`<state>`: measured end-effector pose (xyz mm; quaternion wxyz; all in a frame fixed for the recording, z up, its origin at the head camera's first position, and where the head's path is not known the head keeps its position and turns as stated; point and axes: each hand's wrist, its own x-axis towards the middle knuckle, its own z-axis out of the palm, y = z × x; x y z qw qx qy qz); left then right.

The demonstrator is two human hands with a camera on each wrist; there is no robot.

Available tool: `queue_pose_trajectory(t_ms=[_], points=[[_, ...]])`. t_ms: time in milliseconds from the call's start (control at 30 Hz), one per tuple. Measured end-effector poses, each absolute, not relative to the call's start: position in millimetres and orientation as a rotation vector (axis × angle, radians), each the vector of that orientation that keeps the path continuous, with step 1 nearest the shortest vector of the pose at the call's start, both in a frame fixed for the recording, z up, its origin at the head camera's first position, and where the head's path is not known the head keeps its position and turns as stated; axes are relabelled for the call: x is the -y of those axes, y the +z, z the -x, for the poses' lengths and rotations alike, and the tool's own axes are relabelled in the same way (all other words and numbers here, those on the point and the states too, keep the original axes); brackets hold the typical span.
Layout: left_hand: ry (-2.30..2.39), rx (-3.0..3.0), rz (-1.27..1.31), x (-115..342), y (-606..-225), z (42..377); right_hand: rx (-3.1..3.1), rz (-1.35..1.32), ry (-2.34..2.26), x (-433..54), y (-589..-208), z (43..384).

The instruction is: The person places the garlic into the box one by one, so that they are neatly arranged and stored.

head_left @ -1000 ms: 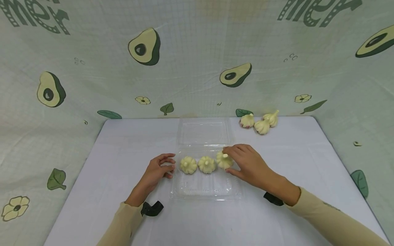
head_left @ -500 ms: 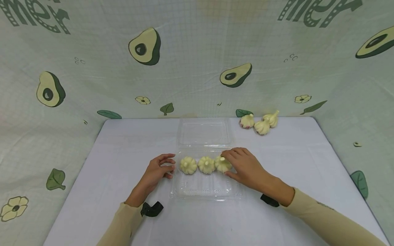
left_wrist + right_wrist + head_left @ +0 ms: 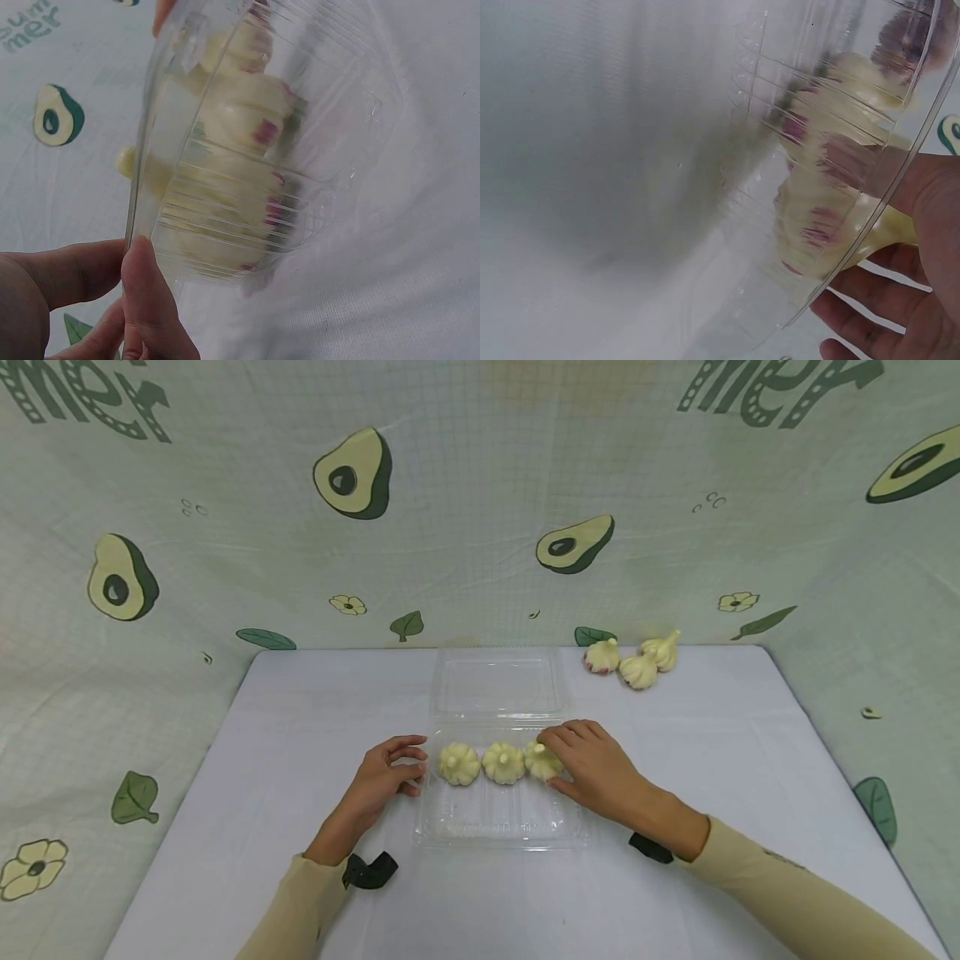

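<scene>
A clear plastic clamshell container (image 3: pixel 498 820) lies open on the table, its lid (image 3: pixel 498 687) folded back. In its far half, two garlic bulbs, a left one (image 3: pixel 459 764) and a middle one (image 3: pixel 503 763), sit side by side. My right hand (image 3: pixel 600 768) holds a third garlic bulb (image 3: pixel 543 761) at the right end of that row, thumb and fingers around it. In the left wrist view, thumb and fingers of my left hand (image 3: pixel 146 307) pinch the container's rim. Through the clear wall, the right wrist view shows the held bulb's purple-streaked underside (image 3: pixel 821 225).
At the table's back right, three more garlic bulbs (image 3: pixel 637 670) lie close together. Behind the white-covered table (image 3: pixel 315 710) hangs a cloth (image 3: pixel 465 577) printed with avocados. Each wrist carries a black camera mount, the left one (image 3: pixel 371 870) and the right one (image 3: pixel 651 848).
The right hand has moved slightly left and down with its garlic bulb, bringing it into line against the middle one. The left hand and the other bulbs have stayed in place.
</scene>
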<state>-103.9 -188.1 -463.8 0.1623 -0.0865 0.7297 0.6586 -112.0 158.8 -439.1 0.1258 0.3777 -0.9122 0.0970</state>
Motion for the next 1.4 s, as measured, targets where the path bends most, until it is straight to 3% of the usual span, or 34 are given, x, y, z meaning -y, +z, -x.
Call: queue_pose_trajectory(t_ms=[1400], points=[[1.879,-2.104,0.226,187.5,-464.4,103.3,2.661,-1.165,0.132,-151.9,-443.9,113.5]])
